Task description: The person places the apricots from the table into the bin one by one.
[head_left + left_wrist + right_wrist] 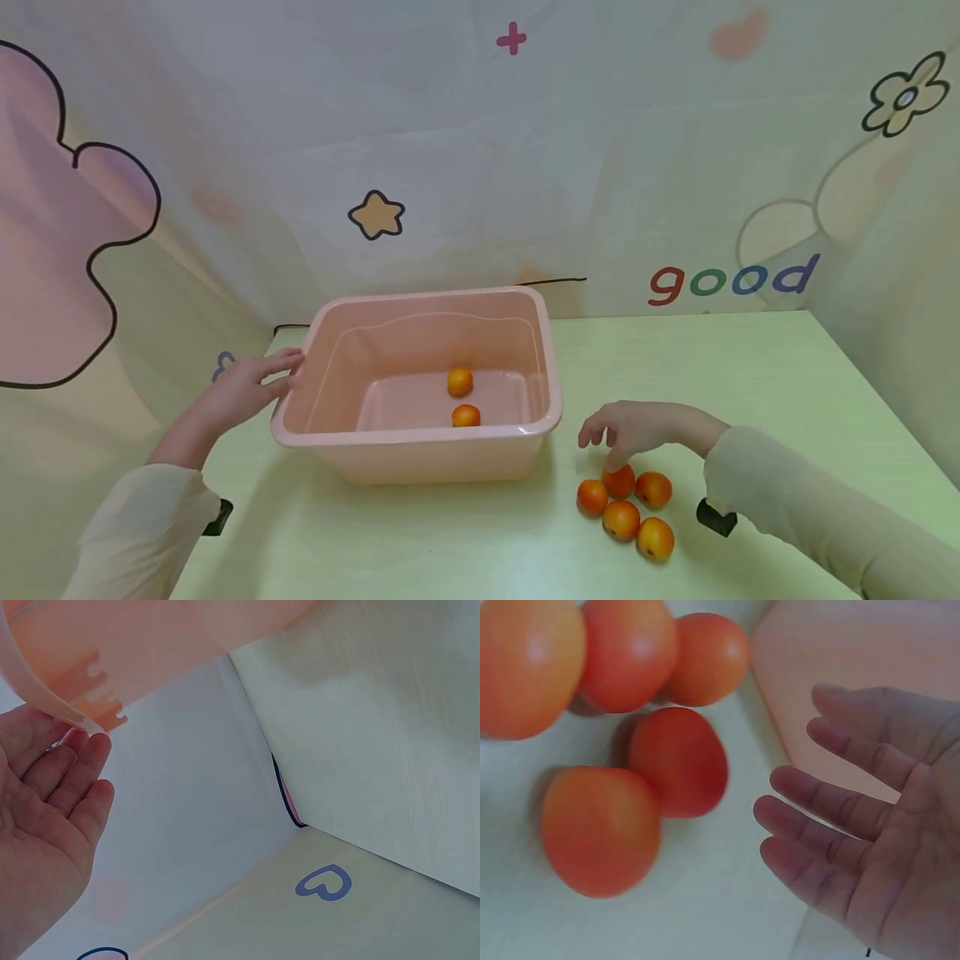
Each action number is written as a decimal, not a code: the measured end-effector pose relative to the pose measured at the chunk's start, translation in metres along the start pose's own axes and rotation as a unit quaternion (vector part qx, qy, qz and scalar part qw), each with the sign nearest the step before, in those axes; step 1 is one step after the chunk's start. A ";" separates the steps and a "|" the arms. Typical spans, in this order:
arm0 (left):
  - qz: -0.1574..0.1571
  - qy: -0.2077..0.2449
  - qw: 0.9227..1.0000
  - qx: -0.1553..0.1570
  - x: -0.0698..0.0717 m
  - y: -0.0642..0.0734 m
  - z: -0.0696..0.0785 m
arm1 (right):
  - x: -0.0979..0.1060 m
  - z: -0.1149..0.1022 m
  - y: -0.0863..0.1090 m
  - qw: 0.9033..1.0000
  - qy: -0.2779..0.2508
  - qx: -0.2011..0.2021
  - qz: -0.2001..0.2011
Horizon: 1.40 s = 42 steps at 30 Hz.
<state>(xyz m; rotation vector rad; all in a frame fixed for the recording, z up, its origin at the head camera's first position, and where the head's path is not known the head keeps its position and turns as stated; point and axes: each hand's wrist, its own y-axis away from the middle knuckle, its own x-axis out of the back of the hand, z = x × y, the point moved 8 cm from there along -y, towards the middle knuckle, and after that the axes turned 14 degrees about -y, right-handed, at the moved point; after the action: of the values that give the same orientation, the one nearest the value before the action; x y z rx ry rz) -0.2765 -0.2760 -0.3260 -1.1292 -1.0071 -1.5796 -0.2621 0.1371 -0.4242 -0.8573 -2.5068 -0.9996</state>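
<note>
A pink plastic tub (431, 458) stands on the pale table, with two orange-red round fruits inside, which look like tomatoes (460, 382). My left hand (236, 396) touches the tub's left rim; in the left wrist view its fingers (86, 769) extend fairly straight to just below the rim's edge (49, 705). Right of the tub lies a cluster of several more tomatoes (621, 520). Above and behind this cluster hovers my right hand (637, 429), fingers loosely bent. The right wrist view shows that hand holding nothing, apart from the nearest tomatoes (679, 763).
A printed cloth backdrop (465, 150) with a star and the word "good" rises behind the table (712, 367) and along both sides. The tub's rear wall is close to the backdrop. Dark wrist devices (716, 517) sit at both sleeves.
</note>
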 end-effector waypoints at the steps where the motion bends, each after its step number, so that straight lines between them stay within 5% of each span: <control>1: 0.000 0.000 1.000 0.000 0.000 0.000 0.000 | -0.003 0.004 -0.001 1.000 0.002 -0.005 -0.002; 17: 0.002 -0.005 1.000 -0.003 0.000 0.000 -0.002 | -0.014 0.031 -0.001 0.998 -0.003 -0.061 -0.001; 42: 0.004 -0.003 1.000 0.001 -0.001 -0.002 -0.004 | 0.001 0.018 -0.006 0.999 0.022 -0.016 0.018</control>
<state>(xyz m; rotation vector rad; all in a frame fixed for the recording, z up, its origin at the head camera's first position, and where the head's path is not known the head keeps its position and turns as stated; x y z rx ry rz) -0.2789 -0.2791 -0.3278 -1.1365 -1.0071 -1.5697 -0.2674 0.1466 -0.4398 -0.8762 -2.4370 -1.0380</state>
